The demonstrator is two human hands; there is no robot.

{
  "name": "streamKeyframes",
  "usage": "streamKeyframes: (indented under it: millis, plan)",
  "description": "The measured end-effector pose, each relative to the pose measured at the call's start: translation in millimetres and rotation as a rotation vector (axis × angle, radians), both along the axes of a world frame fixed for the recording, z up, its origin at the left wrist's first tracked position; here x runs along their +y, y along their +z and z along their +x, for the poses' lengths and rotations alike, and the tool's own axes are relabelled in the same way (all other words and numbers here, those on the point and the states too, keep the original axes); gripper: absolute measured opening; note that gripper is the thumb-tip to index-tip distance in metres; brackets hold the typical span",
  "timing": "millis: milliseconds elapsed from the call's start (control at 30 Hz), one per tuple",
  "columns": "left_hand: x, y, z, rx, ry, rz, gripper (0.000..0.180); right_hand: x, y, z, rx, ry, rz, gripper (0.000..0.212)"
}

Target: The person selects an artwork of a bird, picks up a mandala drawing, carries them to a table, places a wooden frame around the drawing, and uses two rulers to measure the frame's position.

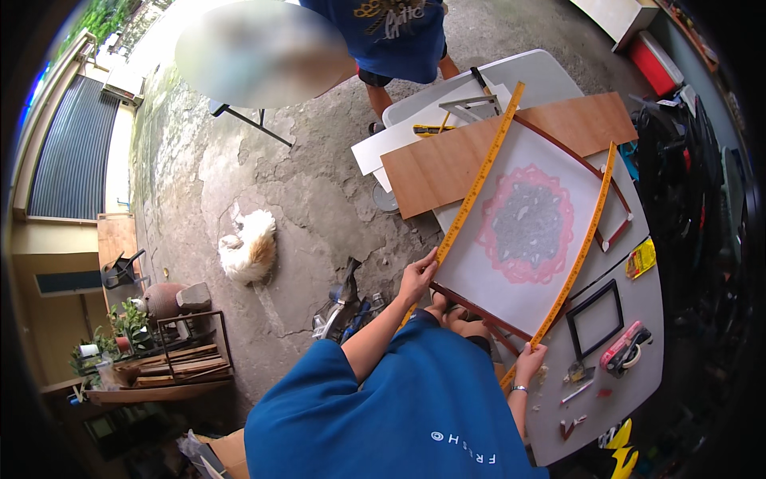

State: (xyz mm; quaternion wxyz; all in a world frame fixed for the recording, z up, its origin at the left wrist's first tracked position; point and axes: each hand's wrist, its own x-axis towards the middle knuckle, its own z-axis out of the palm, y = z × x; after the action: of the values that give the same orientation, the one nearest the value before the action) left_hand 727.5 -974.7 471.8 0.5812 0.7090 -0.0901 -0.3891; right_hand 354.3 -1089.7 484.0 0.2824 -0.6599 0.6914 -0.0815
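A white sheet (470, 270) with a pink-edged grey pattern lies slanted on the table over a reddish-brown frame (479, 314), whose strips show along its near and far edges. Along the sheet's left side runs a long yellow ruler (479, 181); my left hand (418, 277) is closed round it near the sheet's near left corner. A second yellow ruler (586, 241) follows the right side. My right hand (530, 363) grips that one by its near end, just beyond the sheet's near right corner. Part of each hand's fingers is hidden.
A brown wooden board (431, 174) lies under the sheet's far end. On the grey table (638, 351) are a black frame (595, 319), a red tape dispenser (625, 349) and small scraps. A fluffy dog (249, 246) lies on the floor; a person in blue (395, 44) stands beyond.
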Motion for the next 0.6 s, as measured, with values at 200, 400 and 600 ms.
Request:
streamKeyframes:
  millis: [200,400,600]
  plan:
    - [2,1,0,0.019,-0.024,0.014,0.041,6,-12,-7,-0.025,-0.019,-0.012,0.026]
    - [-3,-8,-1,-0.057,-0.012,-0.067,0.041,4,-31,-17,-0.041,-0.040,-0.058,0.026]
    - [-2,-5,0,0.144,0.020,-0.121,0.042,-1,11,10,0.042,-0.104,0.066,0.026]
